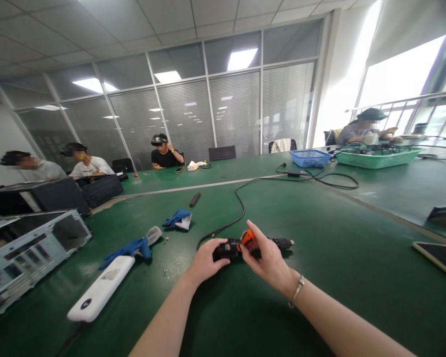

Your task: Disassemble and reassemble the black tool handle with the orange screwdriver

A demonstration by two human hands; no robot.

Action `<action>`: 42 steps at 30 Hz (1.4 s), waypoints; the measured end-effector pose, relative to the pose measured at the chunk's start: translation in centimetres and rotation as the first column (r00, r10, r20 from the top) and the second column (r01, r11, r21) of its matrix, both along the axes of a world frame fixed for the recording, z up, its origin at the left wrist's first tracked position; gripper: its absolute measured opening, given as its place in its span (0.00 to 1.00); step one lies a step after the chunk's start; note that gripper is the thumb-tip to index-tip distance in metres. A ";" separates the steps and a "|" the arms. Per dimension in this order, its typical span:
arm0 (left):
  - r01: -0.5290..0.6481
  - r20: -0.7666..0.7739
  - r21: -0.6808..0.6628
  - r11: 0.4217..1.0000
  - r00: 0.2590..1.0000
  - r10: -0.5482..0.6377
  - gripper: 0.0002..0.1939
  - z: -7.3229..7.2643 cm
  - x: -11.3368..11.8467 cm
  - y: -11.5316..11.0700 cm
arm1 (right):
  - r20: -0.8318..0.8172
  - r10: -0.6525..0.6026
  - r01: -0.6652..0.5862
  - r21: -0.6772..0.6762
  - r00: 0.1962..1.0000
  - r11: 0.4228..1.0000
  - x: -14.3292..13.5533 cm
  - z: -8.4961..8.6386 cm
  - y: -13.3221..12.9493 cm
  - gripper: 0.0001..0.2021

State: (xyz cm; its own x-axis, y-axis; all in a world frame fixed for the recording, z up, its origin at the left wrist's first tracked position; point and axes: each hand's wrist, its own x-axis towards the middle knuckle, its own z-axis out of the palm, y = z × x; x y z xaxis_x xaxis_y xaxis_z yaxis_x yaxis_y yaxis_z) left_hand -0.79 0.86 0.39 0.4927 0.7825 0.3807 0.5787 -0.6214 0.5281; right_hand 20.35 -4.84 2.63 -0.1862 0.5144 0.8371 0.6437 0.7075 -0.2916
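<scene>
A black and orange power tool [227,249] with a cord lies on the green table [319,297], its metal tip pointing right. My left hand [207,260] is wrapped round the tool's black left end. With thumb and fingers, my right hand [265,258] grips the orange part near the middle; a bracelet is on that wrist. The black cord [241,198] runs from the tool's left end toward the back right. Part of the tool is hidden behind my right hand.
Blue gloves [178,219], a dark bar [195,199] and a white power bank [104,287] lie left. A metal computer case [33,253] stands far left. A blue basket [310,158], a green tray [379,157] and a phone [440,258] are right. Several people sit around the table.
</scene>
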 end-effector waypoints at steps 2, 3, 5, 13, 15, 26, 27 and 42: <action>-0.007 -0.014 -0.001 1.000 1.000 0.007 0.29 -0.1 0.0 0.1 | -0.024 0.013 -0.010 0.113 1.000 0.994 0.1 -0.7 0.2 0.30; -0.007 -0.015 -0.002 1.000 1.000 0.007 0.29 -0.2 0.0 0.1 | -0.016 0.027 -0.024 0.145 0.999 0.989 0.1 -0.9 0.4 0.29; -0.003 -0.011 -0.001 1.000 1.000 0.003 0.28 -0.3 0.0 0.2 | 0.013 0.051 -0.052 0.166 0.999 0.985 0.2 -0.9 0.6 0.29; 0.009 0.001 0.016 1.000 1.000 -0.009 0.27 -0.6 -0.1 0.2 | 0.107 0.041 -0.054 0.127 0.993 0.990 -0.5 -0.3 0.6 0.27; 0.015 0.002 0.012 1.000 1.000 -0.015 0.26 -0.5 -0.1 0.1 | 0.149 0.044 -0.064 0.130 0.988 0.989 -0.7 0.0 0.4 0.27; 0.017 0.041 -0.008 1.000 0.999 -0.016 0.21 0.0 0.0 -0.4 | 0.146 0.019 -0.032 0.090 0.989 0.995 -1.4 0.5 -0.1 0.18; 0.008 0.038 -0.009 1.000 0.999 -0.008 0.22 0.0 0.0 -0.5 | 0.120 0.032 -0.042 0.081 0.992 0.996 -1.5 0.4 -0.1 0.19; -0.020 0.015 -0.034 0.999 1.000 0.020 0.22 0.4 0.0 -0.9 | 0.088 0.104 -0.108 0.046 0.991 0.993 -1.7 -0.1 -0.1 0.25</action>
State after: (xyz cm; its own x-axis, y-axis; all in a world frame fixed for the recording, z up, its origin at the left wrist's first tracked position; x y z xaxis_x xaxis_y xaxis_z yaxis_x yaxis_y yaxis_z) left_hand -0.77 -0.05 0.80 0.4711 0.8046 0.3614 0.5827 -0.5915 0.5573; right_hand 18.69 -4.94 2.55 -0.3091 0.4458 0.8401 0.5852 0.7854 -0.2014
